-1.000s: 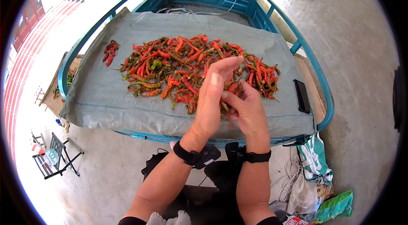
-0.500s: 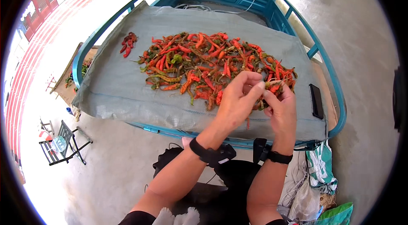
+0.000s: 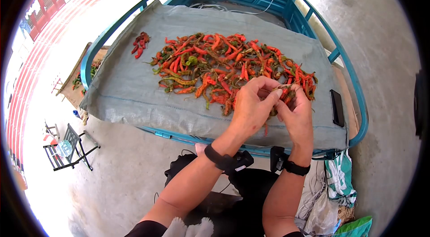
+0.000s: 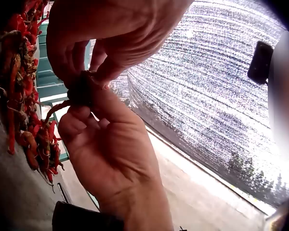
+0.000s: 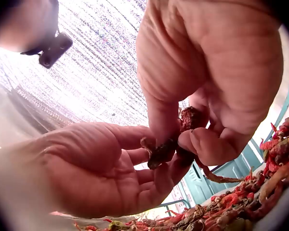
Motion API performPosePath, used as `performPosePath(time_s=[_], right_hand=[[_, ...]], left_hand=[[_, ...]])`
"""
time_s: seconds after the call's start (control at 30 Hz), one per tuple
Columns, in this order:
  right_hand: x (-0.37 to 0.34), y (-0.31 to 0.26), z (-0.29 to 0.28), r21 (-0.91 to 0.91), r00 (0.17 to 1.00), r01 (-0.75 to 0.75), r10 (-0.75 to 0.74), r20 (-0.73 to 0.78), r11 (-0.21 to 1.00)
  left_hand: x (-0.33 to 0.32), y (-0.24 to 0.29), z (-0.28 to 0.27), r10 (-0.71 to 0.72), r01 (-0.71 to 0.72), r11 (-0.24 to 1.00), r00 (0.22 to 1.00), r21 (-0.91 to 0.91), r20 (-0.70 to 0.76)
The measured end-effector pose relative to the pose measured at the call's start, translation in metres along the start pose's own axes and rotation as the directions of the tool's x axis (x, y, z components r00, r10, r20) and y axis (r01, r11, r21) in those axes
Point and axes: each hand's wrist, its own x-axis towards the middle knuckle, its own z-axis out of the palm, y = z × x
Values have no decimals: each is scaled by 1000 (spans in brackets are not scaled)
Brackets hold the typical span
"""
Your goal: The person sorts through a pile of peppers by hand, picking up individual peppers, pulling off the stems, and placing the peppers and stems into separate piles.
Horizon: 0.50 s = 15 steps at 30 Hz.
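My left hand [image 3: 251,106] and right hand [image 3: 295,115] meet over the front right part of a heap of red and green chili peppers [image 3: 204,64]. Fingertips of both hands pinch a dark, shrivelled chili pepper [image 5: 189,119] between them, partly hidden by the fingers. A thin curved stem [image 5: 216,178] sticks out below the right fingertips in the right wrist view. In the left wrist view the left hand [image 4: 115,36] comes from above and the right hand [image 4: 118,149] from below, with the dark pepper [image 4: 80,91] where they meet.
The heap lies on a grey woven sheet [image 3: 121,84] over a blue cart with side rails [image 3: 354,84]. A few red peppers [image 3: 141,45] sit apart at the left; a black phone [image 3: 337,108] lies at the right. Sacks [image 3: 339,178] and a folding stool [image 3: 71,147] stand on the floor.
The left hand, raised with straight fingers a second ago, has come down to pinch at the pepper beside the right fingertips. The head view has shifted, and the hands barely moved in the last half second.
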Motion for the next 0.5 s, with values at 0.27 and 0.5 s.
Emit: performPosePath(time_s=[0.27, 0.5], right_hand=[[0, -3, 3, 83, 997, -7, 13, -81, 997], [6, 9, -23, 88, 922, 19, 16, -387, 996]], left_hand=[[4, -6, -6, 13, -14, 1000, 998, -11, -66], [19, 12, -38, 155, -173, 984, 943, -37, -295]])
